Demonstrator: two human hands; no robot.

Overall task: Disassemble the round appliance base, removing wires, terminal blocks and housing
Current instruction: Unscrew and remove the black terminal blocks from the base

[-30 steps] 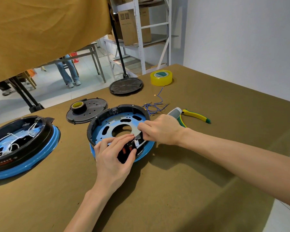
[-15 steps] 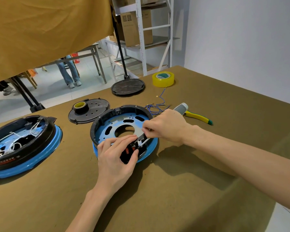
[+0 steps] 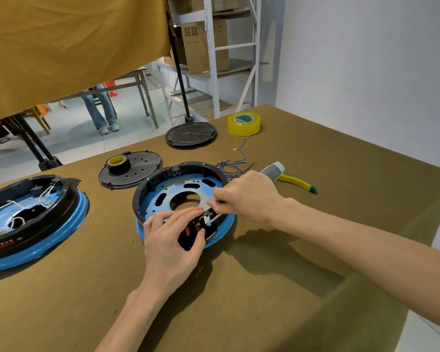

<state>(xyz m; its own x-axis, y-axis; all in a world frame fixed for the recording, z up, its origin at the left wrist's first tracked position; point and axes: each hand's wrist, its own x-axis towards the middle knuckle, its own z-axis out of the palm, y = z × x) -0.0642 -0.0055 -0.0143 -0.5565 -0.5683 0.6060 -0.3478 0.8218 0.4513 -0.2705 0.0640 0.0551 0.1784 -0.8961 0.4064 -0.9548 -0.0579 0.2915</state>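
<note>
The round appliance base (image 3: pixel 163 185), black housing on a blue rim with a blue perforated plate inside, lies open-side up in the middle of the table. My left hand (image 3: pixel 172 240) rests on its near edge, fingers and thumb pinching a black terminal block (image 3: pixel 192 228) with red parts. My right hand (image 3: pixel 249 196) reaches in from the right and pinches a thin screwdriver (image 3: pixel 211 219) whose tip points into the block. A bundle of removed blue wires (image 3: pixel 235 165) lies behind the base.
A second base (image 3: pixel 31 219) with white wires sits at the left. Two black round covers (image 3: pixel 132 168) (image 3: pixel 191 134), a small tape roll (image 3: pixel 117 162), a yellow tape roll (image 3: pixel 244 123), yellow-handled pliers (image 3: pixel 299 184) and a grey tool (image 3: pixel 272 170) lie behind.
Both hands stay on the terminal block at the base's near edge; the right hand has shifted slightly along the rim. The camera has moved a little.
</note>
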